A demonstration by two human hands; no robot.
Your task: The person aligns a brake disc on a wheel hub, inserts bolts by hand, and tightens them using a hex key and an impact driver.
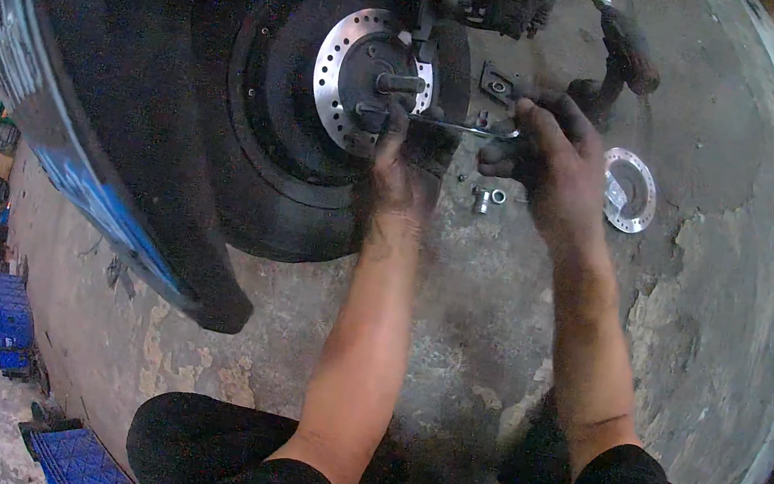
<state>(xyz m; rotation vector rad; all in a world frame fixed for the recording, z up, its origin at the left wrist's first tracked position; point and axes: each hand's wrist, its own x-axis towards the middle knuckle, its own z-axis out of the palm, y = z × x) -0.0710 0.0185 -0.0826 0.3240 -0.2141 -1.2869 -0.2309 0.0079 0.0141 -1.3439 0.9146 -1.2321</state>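
A shiny drilled brake disc [333, 82] is mounted on the hub of a black wheel [263, 162], with an axle stub [400, 84] standing out of its middle. A thin chrome L-shaped key [460, 129] runs sideways from the lower part of the disc. My left hand [399, 168] is closed around its disc end; the fingers partly hide how the tip meets the disc. At the other end, by the bend, my right hand [558, 153] grips the key between thumb and fingers. Both hands are slightly blurred.
A loose brake disc [648, 207] lies on the concrete to the right. Near it are a power tool [625, 52], a dark metal plate [498, 85] and small metal fittings [485, 201]. A brake caliper [510, 8] is above. A dark body panel [195, 242] slants down at left; blue crates [11, 324] stand beyond.
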